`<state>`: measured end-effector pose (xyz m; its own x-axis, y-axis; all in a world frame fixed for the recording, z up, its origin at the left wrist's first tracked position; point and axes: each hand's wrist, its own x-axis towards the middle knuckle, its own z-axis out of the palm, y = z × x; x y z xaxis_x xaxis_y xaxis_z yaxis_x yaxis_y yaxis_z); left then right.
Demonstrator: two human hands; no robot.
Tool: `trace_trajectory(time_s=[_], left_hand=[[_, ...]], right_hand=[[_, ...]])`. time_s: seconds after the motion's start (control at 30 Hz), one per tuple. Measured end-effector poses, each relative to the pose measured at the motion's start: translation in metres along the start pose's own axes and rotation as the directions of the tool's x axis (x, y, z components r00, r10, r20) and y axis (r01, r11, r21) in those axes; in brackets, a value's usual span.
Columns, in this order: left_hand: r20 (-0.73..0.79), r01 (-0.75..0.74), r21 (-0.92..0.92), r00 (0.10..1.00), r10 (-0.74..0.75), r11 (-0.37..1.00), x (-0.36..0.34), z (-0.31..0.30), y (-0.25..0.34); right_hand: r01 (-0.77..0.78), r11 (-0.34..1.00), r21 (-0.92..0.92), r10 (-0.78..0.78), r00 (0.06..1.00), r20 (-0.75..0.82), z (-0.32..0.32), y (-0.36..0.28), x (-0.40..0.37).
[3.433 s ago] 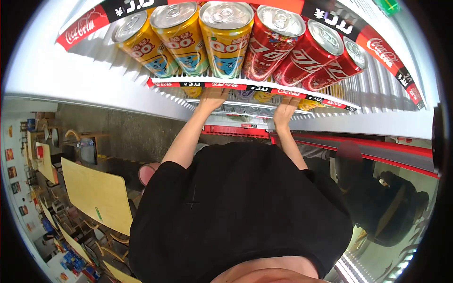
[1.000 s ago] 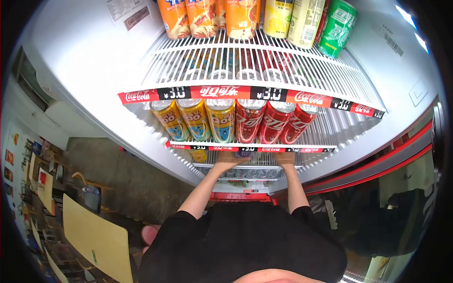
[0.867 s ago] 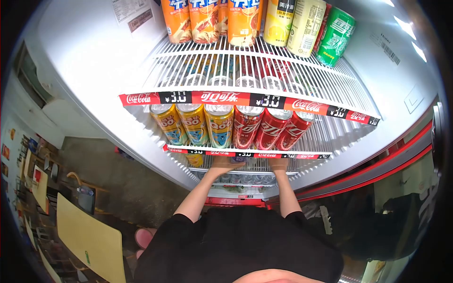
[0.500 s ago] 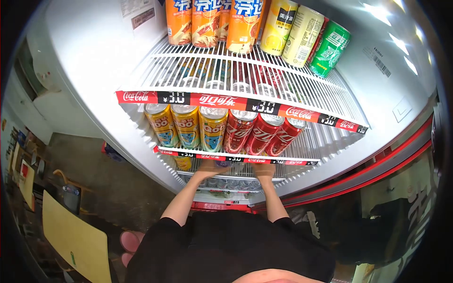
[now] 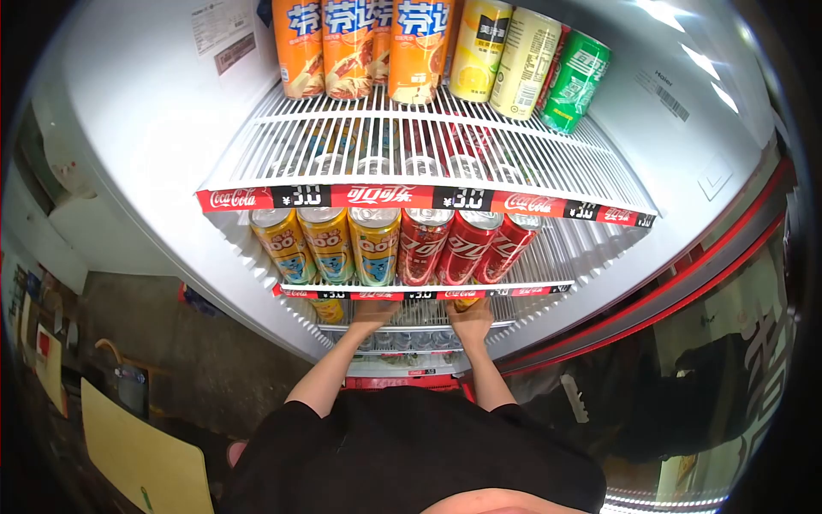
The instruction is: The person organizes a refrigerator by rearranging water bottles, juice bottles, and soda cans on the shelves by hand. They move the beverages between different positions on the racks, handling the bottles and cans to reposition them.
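Observation:
Both my hands reach into the fridge under the price strip of the Qoo and Coca-Cola shelf. My right hand is closed around a yellow can, most of it hidden by the shelf edge and my fingers. To its left, my left hand lies over the lower wire shelf, its fingers hidden beneath the strip. Another yellow can stands at the left end of that lower shelf. Above my hands stand yellow Qoo cans and red Coca-Cola cans.
The top shelf holds orange Fanta cans, pale yellow cans and a green can. Further down are rows of bottles. The fridge's red-edged door is at the right, a wooden table at the left.
A yellow can now shows at my right hand. My view has shifted slightly, so the upper shelf's cans appear further left. My left hand stays under the price strip.

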<state>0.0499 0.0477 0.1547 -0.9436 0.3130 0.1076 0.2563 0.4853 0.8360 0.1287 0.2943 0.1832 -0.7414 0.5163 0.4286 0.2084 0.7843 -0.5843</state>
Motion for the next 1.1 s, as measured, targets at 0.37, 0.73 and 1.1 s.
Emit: trace_trajectory(time_s=[0.37, 0.73, 1.1], left_hand=[[-0.083, -0.039, 0.145, 0.995, 0.052, 0.989, 0.001, 0.0, -0.016], [-0.403, -0.035, 0.071, 0.913, 0.061, 0.997, -0.059, -0.005, 0.034], [-0.613, -0.109, 0.134, 0.772, 0.169, 0.985, -0.125, -0.029, 0.044]], right_hand=[[-0.065, 0.996, 0.054, 0.067, 0.996, -0.051, -0.008, -0.005, -0.001], [0.049, 0.993, 0.105, -0.021, 0.968, -0.25, -0.014, 0.027, 0.01], [0.229, 0.968, -0.105, -0.25, 0.926, -0.282, -0.006, 0.047, 0.016]])
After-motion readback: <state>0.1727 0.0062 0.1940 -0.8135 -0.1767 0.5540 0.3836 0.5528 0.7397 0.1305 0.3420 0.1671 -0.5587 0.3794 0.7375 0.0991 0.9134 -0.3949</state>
